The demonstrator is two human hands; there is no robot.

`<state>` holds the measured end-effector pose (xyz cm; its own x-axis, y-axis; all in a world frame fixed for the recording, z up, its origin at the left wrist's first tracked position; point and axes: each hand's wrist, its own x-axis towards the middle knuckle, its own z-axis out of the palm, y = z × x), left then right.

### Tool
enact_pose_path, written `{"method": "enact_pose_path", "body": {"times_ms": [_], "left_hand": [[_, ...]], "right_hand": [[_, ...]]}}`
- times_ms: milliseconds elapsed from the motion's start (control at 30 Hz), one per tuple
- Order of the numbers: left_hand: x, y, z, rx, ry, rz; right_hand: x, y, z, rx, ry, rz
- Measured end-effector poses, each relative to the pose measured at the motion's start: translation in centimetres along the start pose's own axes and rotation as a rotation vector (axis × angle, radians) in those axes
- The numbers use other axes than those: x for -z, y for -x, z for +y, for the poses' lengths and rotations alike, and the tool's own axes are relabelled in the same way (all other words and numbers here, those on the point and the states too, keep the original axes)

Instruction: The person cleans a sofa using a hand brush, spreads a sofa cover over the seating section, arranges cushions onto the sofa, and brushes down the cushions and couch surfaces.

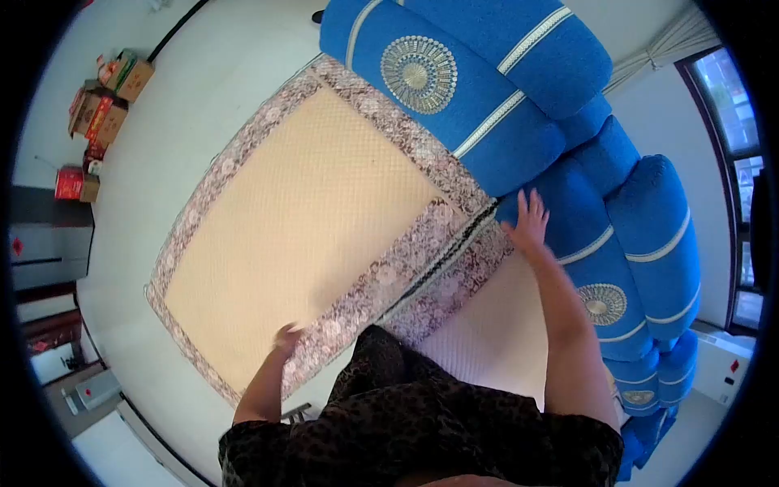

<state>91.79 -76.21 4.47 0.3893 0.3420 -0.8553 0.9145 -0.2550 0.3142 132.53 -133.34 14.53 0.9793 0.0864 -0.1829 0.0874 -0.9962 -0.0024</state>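
Observation:
A large cream quilted mat [300, 195] with a floral border [389, 272] lies spread out in front of me. Along its near right edge, a dark seam or gap [446, 256] separates it from a second quilted piece [487, 325] with a similar floral border. My left hand [286, 336] hovers over or beside the near border, fingers apart and slightly blurred; contact cannot be made out. My right hand [529, 221] is spread near the mat's right corner, in front of the blue sofa [568, 203]. Nothing shows in either hand.
Blue sofa sections with white trim and round patterns [419, 75] line the right side. Cardboard boxes [114, 114] and a red carton [70, 183] stand at the far left on the pale floor [162, 154]. A window [738, 162] and a curtain [657, 53] are at right.

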Motion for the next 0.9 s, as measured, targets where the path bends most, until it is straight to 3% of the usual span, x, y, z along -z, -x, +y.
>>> {"method": "enact_pose_path", "body": {"times_ms": [33,67,100,167,233,300,400,467,500,567,633,700,800,833,900], "left_hand": [[2.2,-0.8,-11.6,-0.035,0.259,0.176],[5.0,3.9,-16.3,0.001,0.179,0.333],[6.5,7.0,-21.2,0.219,0.7,0.468],[8.2,14.2,-28.1,0.48,0.931,0.69],[6.3,19.9,-30.8,0.679,0.875,0.698],[3.1,23.6,-29.7,0.742,0.892,0.542],[-1.9,25.2,-27.4,0.495,1.085,0.286],[-4.4,25.9,-23.8,0.368,1.037,0.109],[-4.9,26.6,-21.5,0.29,0.997,0.027],[-5.4,28.1,-20.0,0.082,0.812,-0.128],[-6.1,28.6,-22.3,-0.053,0.746,-0.138],[-5.1,30.3,-24.9,-0.189,0.746,-0.071],[-5.6,28.3,-36.1,-0.365,0.725,0.081],[-4.1,29.2,-38.0,-0.314,0.614,0.15],[0.2,32.7,-39.1,-0.227,0.674,0.303]], "right_hand": [[-1.6,3.9,0.3,0.032,0.011,-0.027],[-2.7,7.8,0.7,0.048,0.031,-0.11],[-3.8,12.1,1.1,0.066,0.051,-0.197],[-7.2,20.6,2.9,0.003,0.052,-0.382],[-7.3,27.7,3.4,-0.246,-0.011,-0.674],[-7.2,33.0,3.8,-0.503,0.021,-0.897],[-8.4,34.7,4.8,-0.39,0.093,-1.089],[-10.0,32.2,4.8,-0.266,0.101,-0.965],[-6.6,30.2,2.1,-0.162,0.051,-0.847],[-6.6,25.9,-1.3,-0.189,-0.072,-0.488],[-3.7,22.2,-7.3,-0.097,-0.23,-0.165],[0.4,21.1,-14.6,-0.026,-0.408,-0.097],[1.0,23.9,-23.7,0.01,-0.429,-0.084],[0.5,26.7,-26.8,0.074,-0.398,-0.133],[0.0,31.3,-32.0,0.224,-0.344,-0.196]]}}
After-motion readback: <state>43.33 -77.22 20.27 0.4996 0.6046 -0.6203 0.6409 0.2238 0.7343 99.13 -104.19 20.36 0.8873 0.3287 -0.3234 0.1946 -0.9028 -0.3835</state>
